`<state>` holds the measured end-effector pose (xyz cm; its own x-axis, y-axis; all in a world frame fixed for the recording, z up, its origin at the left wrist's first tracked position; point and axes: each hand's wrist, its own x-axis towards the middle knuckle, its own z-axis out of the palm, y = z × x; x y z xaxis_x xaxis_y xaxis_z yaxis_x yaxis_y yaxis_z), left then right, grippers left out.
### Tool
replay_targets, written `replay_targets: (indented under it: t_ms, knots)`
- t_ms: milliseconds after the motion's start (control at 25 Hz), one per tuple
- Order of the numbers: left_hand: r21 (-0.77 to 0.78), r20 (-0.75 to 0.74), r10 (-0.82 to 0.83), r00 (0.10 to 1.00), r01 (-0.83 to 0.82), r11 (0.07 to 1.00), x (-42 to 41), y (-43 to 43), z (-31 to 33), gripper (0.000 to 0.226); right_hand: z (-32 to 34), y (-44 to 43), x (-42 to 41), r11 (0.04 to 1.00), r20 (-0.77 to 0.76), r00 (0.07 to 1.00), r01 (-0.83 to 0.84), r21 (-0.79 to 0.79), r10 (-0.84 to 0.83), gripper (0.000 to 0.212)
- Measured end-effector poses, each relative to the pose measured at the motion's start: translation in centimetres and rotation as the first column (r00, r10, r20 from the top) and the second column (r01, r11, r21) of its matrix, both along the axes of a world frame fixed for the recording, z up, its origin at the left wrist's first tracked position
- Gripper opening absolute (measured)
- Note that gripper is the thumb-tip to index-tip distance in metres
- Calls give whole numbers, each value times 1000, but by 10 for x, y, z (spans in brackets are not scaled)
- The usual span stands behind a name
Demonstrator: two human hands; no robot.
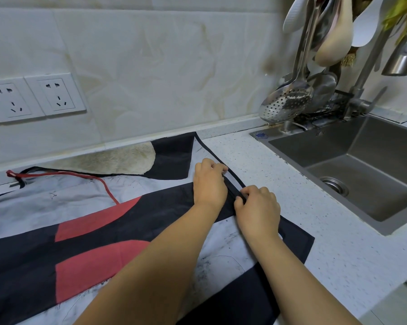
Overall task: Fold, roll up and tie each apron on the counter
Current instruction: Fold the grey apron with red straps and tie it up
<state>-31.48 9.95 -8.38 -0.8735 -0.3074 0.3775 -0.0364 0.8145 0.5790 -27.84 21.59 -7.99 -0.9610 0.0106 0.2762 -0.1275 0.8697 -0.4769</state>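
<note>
Apron (pixel 85 249), black, grey and red, lies spread flat on the speckled counter (pixel 338 266), left of the sink (pixel 362 174). Both hands work its right edge, side by side. Left hand (pixel 209 181): fingers curled, pinching the black strap (pixel 211 152) where it runs along the apron's border. Right hand (pixel 258 212), just nearer: fingertips closed on the same strap at its looped end. Strap lies taut between the two grips. Red tie (pixel 64 174) trails across the far side, untouched.

Soft even light — faint shadows, wide-angle bending at edges, slight blur.
</note>
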Motion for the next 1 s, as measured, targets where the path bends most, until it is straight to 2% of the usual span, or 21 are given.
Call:
replay_targets:
  t_ms: [120,200,400,520,600,720,800,880,1000]
  knots:
    - [-172,31,-79,996,83,982,0,3,3,38,3,-2,2,998,38,998,47,45,-48,31]
    - [-222,68,-118,991,131,966,2,3,5,39,5,-4,1,998,70,997,33,50,-36,31]
    - [-21,117,-130,985,133,991,9,-5,11,33,-1,-8,2,998,-35,998,-52,24,53,22]
    - [-91,165,-202,965,219,971,19,-15,14,28,-5,-13,4,992,-153,984,-73,106,89,16]
    - [-103,146,-210,967,226,969,32,-16,11,28,-5,-15,10,981,-235,964,-87,174,127,22]
    - [-152,92,-174,980,187,970,36,-13,-2,28,-6,-10,15,950,-123,968,-182,253,218,12]
    - [-165,77,-141,987,152,975,33,-15,-8,25,1,-5,10,948,-31,972,-219,229,232,23]
    - [-202,56,-162,985,170,965,31,-15,-9,20,12,-4,1,969,60,977,-209,134,203,25]
    - [-321,62,-201,978,210,924,33,-12,-6,26,20,1,-16,992,211,970,-118,-44,125,32]
